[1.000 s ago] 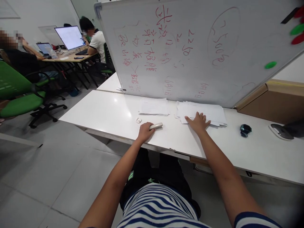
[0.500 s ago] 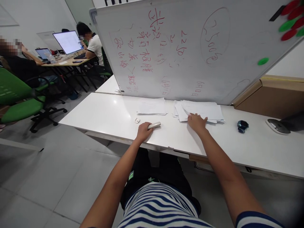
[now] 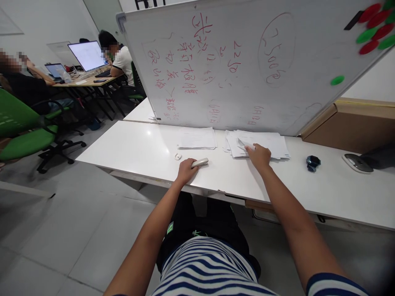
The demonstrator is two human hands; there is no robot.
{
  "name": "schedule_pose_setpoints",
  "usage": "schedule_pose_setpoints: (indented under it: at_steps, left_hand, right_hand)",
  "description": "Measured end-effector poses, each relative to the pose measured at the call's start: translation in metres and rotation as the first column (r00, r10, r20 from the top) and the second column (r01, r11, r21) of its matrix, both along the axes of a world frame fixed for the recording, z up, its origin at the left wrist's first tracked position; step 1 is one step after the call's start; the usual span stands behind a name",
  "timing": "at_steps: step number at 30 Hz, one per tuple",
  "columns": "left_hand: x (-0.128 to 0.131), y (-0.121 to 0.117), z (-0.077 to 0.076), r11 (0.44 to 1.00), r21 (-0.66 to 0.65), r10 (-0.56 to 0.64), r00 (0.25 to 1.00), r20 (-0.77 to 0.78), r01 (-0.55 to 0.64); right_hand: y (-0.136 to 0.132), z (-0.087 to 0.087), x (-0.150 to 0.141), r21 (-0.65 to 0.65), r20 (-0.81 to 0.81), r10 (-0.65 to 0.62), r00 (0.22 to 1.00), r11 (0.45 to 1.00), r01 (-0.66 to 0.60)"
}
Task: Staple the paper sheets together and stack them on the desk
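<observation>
My left hand (image 3: 186,170) rests near the front edge of the white table (image 3: 132,148), closed around a small pale stick-shaped object (image 3: 200,163) whose end pokes out to the right. My right hand (image 3: 260,156) lies on the near edge of a loose stack of white papers (image 3: 271,142), its fingers pinching and lifting the corner of the top sheet (image 3: 243,144). A second, neater stack of papers (image 3: 197,139) sits to the left of it. A tiny white cap-like piece (image 3: 177,156) lies on the table just left of my left hand.
A large whiteboard (image 3: 247,61) with red writing leans along the table's back edge, coloured magnets at its top right. A dark watch (image 3: 312,162), a grey mouse-like device (image 3: 356,160) and a cardboard box (image 3: 361,127) are to the right. Two people sit at a desk far left, beside green chairs.
My right hand went from lying flat with spread fingers on the paper stack to pinching up a corner of the top sheet. My left hand kept still on the pale object.
</observation>
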State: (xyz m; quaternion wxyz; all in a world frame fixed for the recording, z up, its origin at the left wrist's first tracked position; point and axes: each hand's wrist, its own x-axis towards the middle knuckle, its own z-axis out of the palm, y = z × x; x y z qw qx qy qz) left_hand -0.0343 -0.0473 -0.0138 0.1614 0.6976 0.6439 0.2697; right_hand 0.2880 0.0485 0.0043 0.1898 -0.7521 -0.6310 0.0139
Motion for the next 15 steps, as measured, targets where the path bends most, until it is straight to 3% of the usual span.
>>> schedule_pose_setpoints:
  at_steps: [9,15]
  left_hand:
    - [0.0,0.0,0.0,1.0,-0.005,0.003,1.0,0.0,-0.003]
    - [0.001,0.0,0.001,1.0,-0.013,0.004,1.0,0.021,-0.003]
  right_hand:
    - [-0.007,0.001,0.001,0.068,-0.208,-0.025,0.978,0.997,0.041]
    - [-0.016,0.009,0.002,0.219,-0.397,-0.04,0.917,0.966,0.137]
